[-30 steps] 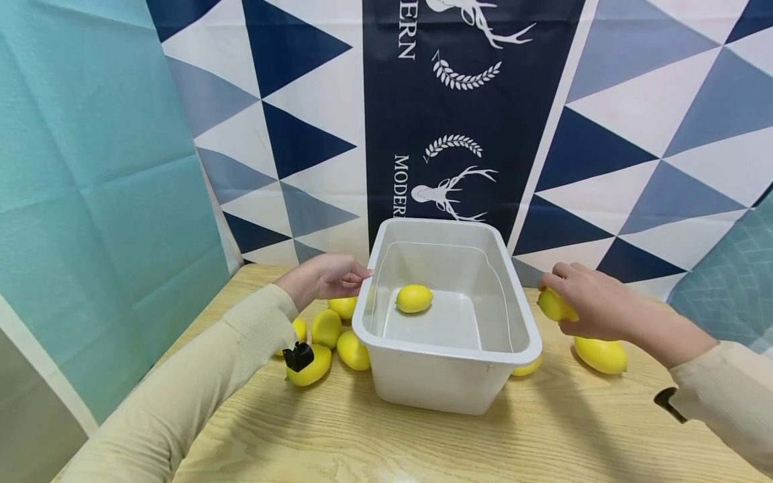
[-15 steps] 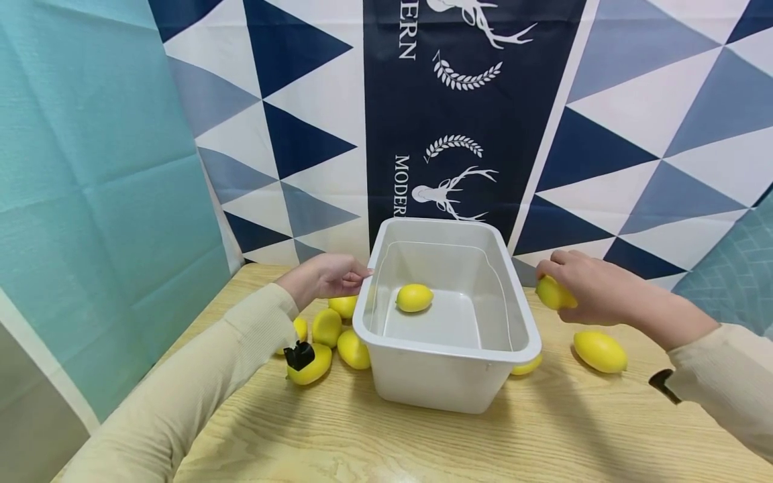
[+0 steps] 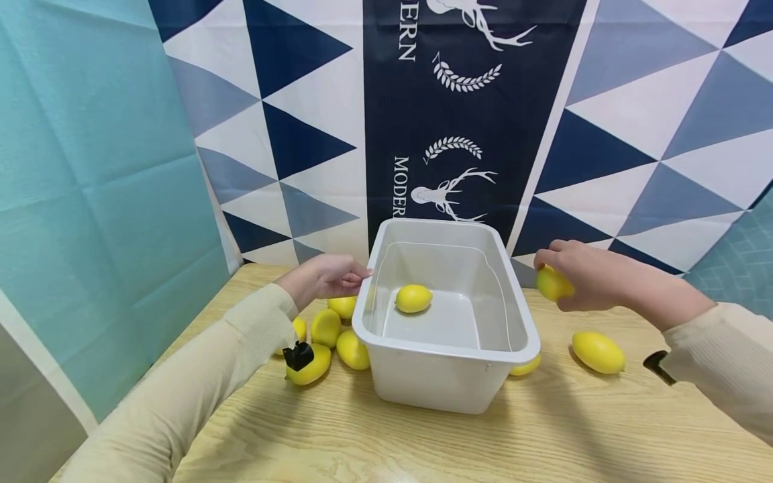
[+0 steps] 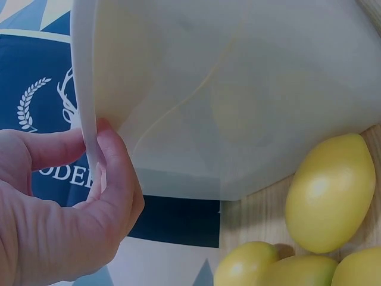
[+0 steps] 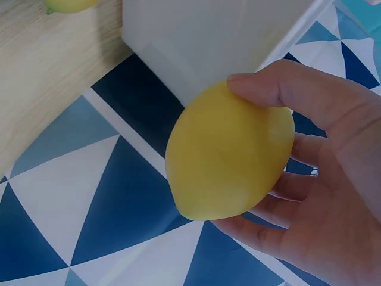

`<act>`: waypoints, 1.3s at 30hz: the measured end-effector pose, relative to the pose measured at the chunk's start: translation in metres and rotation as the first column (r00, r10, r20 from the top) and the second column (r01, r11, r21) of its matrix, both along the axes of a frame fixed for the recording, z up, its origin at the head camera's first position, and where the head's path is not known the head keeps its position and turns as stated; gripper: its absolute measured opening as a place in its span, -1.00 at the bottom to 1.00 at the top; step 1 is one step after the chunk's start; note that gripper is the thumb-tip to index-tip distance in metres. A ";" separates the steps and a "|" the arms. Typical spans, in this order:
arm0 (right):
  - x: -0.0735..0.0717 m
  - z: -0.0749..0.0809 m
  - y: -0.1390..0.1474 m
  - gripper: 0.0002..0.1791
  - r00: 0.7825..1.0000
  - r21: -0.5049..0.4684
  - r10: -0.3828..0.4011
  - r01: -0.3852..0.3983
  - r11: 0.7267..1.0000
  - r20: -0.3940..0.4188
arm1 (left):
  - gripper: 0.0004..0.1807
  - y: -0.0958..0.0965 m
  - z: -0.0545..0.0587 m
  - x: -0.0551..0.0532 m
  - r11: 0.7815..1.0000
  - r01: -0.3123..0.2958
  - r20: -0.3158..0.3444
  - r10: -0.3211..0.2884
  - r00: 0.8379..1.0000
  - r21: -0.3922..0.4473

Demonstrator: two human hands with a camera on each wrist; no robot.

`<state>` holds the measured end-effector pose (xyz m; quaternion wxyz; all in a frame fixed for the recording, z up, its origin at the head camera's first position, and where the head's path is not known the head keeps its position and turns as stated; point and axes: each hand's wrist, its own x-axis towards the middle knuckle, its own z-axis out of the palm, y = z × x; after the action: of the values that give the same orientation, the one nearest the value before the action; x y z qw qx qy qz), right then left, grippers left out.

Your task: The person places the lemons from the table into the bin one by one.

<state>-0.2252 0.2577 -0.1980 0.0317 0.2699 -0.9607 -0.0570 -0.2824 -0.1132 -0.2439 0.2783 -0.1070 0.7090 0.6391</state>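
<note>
A pale grey plastic bin stands on the wooden table, with one lemon lying on its floor. My left hand pinches the bin's left rim; in the left wrist view the thumb is on one side of the rim and the fingers on the other. To the right of the bin, my right hand holds a lemon above the table. The right wrist view shows that lemon between thumb and fingers, with the bin's wall behind it.
Several lemons lie on the table left of the bin, partly behind the left sleeve. One lemon rests at the right, and another lemon shows partly behind the bin's right side. A patterned cloth hangs behind the table.
My right hand has risen slightly with the lemon in it, now higher over the lemon on the right of the table. The left hand and the bin have stayed in place.
</note>
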 end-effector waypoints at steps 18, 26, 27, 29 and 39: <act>-0.009 0.022 -0.017 -0.50 0.993 -0.002 -0.048 0.049 0.999 0.104 | -0.57 0.000 0.001 0.002 1.000 0.002 -0.008 -0.002 1.000 -0.007; -0.014 0.030 -0.027 -0.50 0.987 0.032 -0.047 0.042 0.999 0.157 | -0.57 0.001 -0.001 0.002 1.000 -0.011 -0.002 0.011 1.000 -0.015; -0.015 0.032 -0.028 -0.50 0.986 0.037 -0.040 0.035 0.999 0.160 | -0.57 0.001 -0.001 0.002 1.000 -0.011 -0.003 0.011 1.000 -0.017; -0.017 0.034 -0.031 -0.50 0.986 0.040 -0.029 0.023 0.999 0.165 | -0.57 0.001 -0.001 0.003 1.000 -0.010 -0.007 0.010 1.000 -0.019; -0.023 0.042 -0.049 -0.51 0.982 0.060 -0.036 0.025 0.998 0.188 | -0.58 0.001 -0.002 0.007 1.000 -0.008 -0.024 0.008 1.000 -0.015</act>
<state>-0.2480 0.2088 -0.1561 -0.0681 0.2601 -0.9614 -0.0591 -0.2758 -0.1119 -0.2458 0.2666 -0.1043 0.7166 0.6360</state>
